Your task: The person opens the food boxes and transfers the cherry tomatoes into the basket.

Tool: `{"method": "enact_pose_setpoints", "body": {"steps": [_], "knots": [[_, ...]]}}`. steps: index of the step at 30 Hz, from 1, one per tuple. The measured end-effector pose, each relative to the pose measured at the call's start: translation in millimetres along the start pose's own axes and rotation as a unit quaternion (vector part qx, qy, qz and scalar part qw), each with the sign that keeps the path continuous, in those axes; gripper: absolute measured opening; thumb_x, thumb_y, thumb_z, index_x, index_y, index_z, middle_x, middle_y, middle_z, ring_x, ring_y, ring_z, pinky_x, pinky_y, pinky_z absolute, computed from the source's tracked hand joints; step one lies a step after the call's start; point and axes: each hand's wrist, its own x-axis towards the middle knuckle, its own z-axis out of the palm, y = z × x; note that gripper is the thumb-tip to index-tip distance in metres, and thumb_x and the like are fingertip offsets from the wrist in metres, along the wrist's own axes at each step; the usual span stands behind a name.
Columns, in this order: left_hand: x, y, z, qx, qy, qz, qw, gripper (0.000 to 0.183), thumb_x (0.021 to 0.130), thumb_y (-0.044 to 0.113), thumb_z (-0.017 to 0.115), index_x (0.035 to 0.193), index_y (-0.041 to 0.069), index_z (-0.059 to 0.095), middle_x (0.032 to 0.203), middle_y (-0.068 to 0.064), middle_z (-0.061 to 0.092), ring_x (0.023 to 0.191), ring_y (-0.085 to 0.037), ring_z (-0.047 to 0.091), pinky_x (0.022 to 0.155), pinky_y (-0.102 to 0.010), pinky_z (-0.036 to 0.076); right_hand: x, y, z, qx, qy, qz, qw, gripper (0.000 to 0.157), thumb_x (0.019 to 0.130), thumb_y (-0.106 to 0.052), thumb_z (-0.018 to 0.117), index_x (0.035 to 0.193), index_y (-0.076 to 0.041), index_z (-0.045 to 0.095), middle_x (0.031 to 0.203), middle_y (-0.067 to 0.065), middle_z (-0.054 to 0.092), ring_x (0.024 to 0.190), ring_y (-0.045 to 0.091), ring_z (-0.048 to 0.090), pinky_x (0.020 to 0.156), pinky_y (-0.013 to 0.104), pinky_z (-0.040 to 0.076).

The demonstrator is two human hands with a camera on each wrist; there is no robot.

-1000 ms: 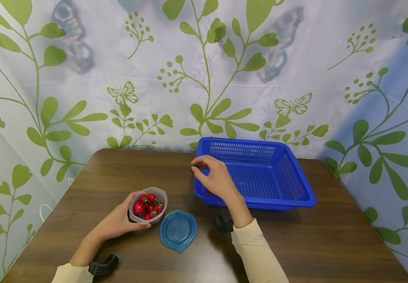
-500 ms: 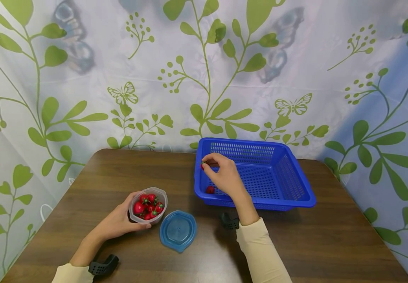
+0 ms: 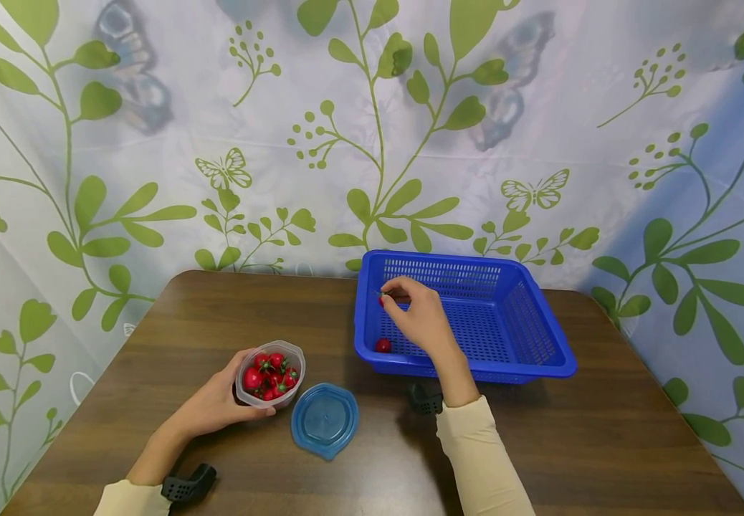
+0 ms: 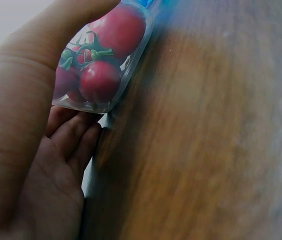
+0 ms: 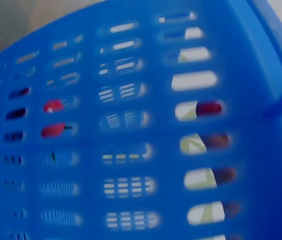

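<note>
My left hand (image 3: 217,401) is wrapped around a clear plastic container (image 3: 287,398) on the table. Small red tomatoes (image 3: 252,378) with green stems fill it, and they show through its wall in the left wrist view. At the basket's left side, my right hand (image 3: 420,322) pinches one small tomato (image 3: 381,300) between thumb and fingertips. Below it, another tomato (image 3: 383,345) lies in the near left corner of the blue basket (image 3: 547,362). In the right wrist view the basket wall hides most of this hand; bits of red show through its slots.
A blue lid (image 3: 325,421) lies flat on the wooden table (image 3: 269,297), between the container and the basket. Behind the table hangs a leaf-patterned curtain (image 3: 320,201). Dark wrist mounts (image 3: 188,484) are worn at both wrists.
My right hand has moved right with the pinched tomato, from outside the basket's left rim to over its inside. The tomato in the corner has come into view. My left hand stays put.
</note>
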Motion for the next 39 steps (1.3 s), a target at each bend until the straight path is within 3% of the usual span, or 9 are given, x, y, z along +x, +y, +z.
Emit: {"method": "enact_pose_setpoints", "body": {"steps": [9, 22, 39], "knots": [[-0.5, 0.8, -1.0, 0.006, 0.005, 0.014, 0.9999, 0.100, 0.073, 0.047, 0.093, 0.150, 0.018, 0.037, 0.141, -0.001, 0.059, 0.122, -0.019, 0.060, 0.101, -0.038, 0.051, -0.7, 10.9, -5.0, -0.024, 0.004, 0.025, 0.999, 0.015, 0.099, -0.016, 0.069, 0.113, -0.010, 0.072, 0.106, 0.005, 0.075, 0.095, 0.023, 0.074, 0.083, 0.044, 0.058], [-0.5, 0.1, -0.6, 0.005, 0.004, 0.013, 0.9999, 0.099, 0.073, 0.047, 0.093, 0.150, 0.018, 0.037, 0.141, -0.002, 0.059, 0.123, -0.023, 0.061, 0.101, -0.043, 0.052, -1.0, 10.8, -7.1, -0.047, -0.009, 0.060, 0.997, 0.018, 0.099, -0.017, 0.067, 0.113, -0.006, 0.072, 0.106, 0.007, 0.075, 0.099, 0.026, 0.072, 0.090, 0.048, 0.056], [0.6, -0.8, -1.0, -0.002, 0.000, 0.009, 1.0000, 0.099, 0.073, 0.047, 0.093, 0.150, 0.019, 0.037, 0.142, -0.003, 0.058, 0.125, -0.024, 0.061, 0.102, -0.045, 0.051, -1.4, 11.3, -9.5, -0.055, -0.018, 0.088, 0.994, 0.017, 0.099, -0.019, 0.067, 0.112, -0.010, 0.072, 0.109, 0.008, 0.075, 0.104, 0.027, 0.072, 0.093, 0.048, 0.056]]}}
